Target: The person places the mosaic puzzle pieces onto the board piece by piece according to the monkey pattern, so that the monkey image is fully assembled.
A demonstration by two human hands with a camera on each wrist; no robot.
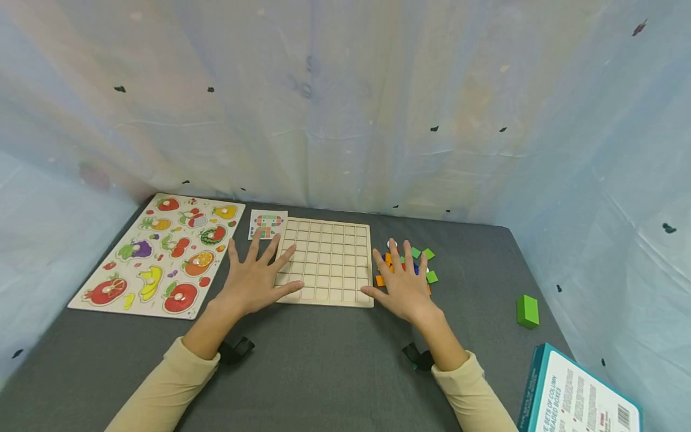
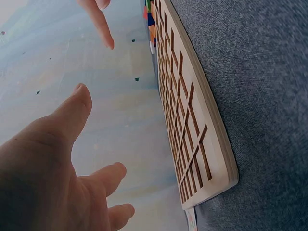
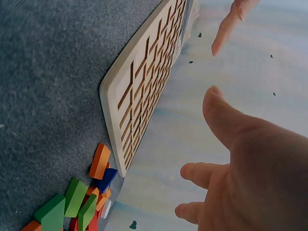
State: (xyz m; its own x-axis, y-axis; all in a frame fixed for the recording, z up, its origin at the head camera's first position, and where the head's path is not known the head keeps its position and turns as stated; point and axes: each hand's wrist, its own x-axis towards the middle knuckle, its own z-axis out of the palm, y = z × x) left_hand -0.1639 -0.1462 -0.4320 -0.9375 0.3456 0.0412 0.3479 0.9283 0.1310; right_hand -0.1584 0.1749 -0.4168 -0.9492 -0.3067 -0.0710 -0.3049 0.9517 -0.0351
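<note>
My left hand (image 1: 254,279) hovers with spread fingers over the left edge of a pale wooden grid board (image 1: 329,261). Nothing is in it. The right hand (image 1: 403,288), also spread and holding nothing, is above a heap of small colored blocks at the board's right side. Green (image 3: 76,196), orange (image 3: 99,161) and blue (image 3: 107,180) pieces show in the right wrist view; part of the heap is hidden under the hand in the head view. A small printed pattern card (image 1: 268,223) lies at the board's upper left corner, partly behind the left fingertips.
On the left lies a fruit puzzle board (image 1: 156,258) with pictured pieces. To the right stand a green block (image 1: 527,311) and, at the lower corner, a teal and white box (image 1: 585,393). A pale curtain (image 1: 345,108) rises behind the dark table (image 1: 329,366).
</note>
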